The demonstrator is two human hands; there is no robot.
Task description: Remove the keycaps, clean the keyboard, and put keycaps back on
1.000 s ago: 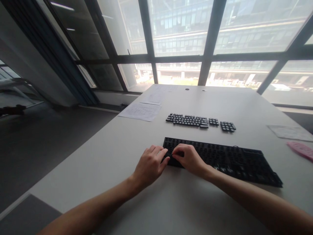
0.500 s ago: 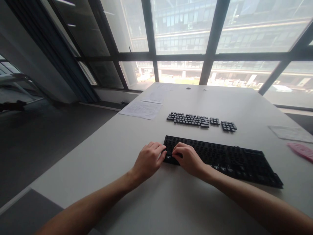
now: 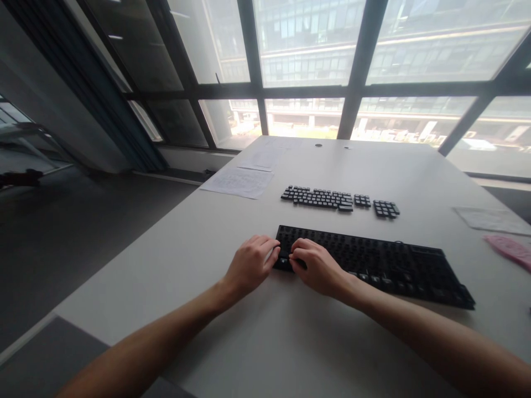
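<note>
A long black keyboard (image 3: pixel 427 271) lies slantwise on the white desk, most of its keycaps off and a few left along its front row. My left hand (image 3: pixel 252 262) is at its left end, fingers bent and thumb closed against the keyboard's edge. Just to the right, my right hand (image 3: pixel 317 266) is over the keys, thumb and forefinger pinched on a dark keycap mostly hidden by the fingers. Between the fingertips of both hands a single keycap (image 3: pixel 283 261) with a pale mark shows. Behind the keyboard, loose keycaps (image 3: pixel 319 198) lie in keyboard order.
Two smaller keycap groups, a middle block (image 3: pixel 362 200) and a number block (image 3: pixel 386 209), lie to their right. Printed sheets (image 3: pixel 238 182) rest at the desk's left edge. A clear plastic bag (image 3: pixel 492 219) and a pink item (image 3: pixel 508 249) are at the right.
The whole view has shifted slightly, so desk and keyboard appear a little higher. Both hands stay at the keyboard's left end with nearly the same grip.
</note>
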